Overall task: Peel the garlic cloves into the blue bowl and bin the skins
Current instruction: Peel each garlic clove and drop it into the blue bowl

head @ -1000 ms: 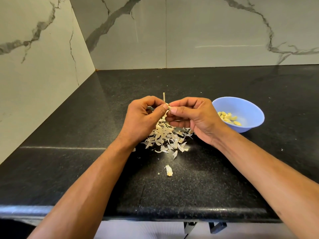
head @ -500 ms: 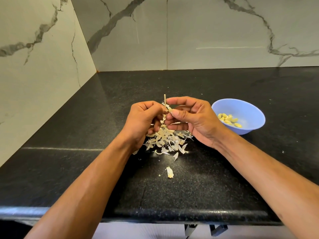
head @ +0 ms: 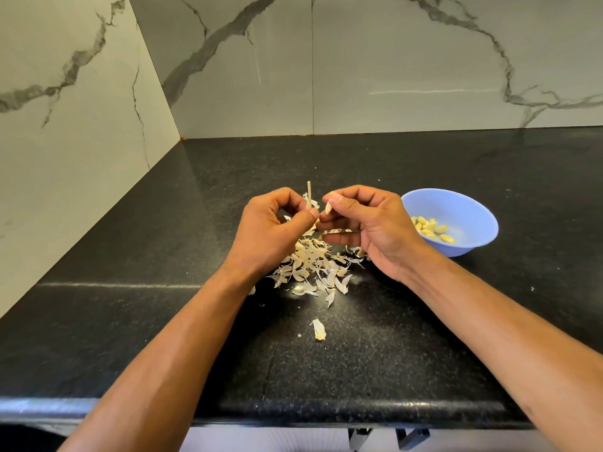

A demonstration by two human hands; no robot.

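Pinching papery garlic stalk (head: 308, 195), left hand (head: 272, 233) | right hand (head: 375, 228) grip: pale clove (head: 328, 208)

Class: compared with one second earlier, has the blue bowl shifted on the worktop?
No. The blue bowl keeps its place against the stray skin on the black worktop; only the camera view shifts slightly.

Both hands (head: 329, 223) pinch, seemingly, garlic (head: 328, 208).

Both forearms forward; left hand (head: 272, 230) and right hand (head: 372, 223) close together, fingers curled, pinching.
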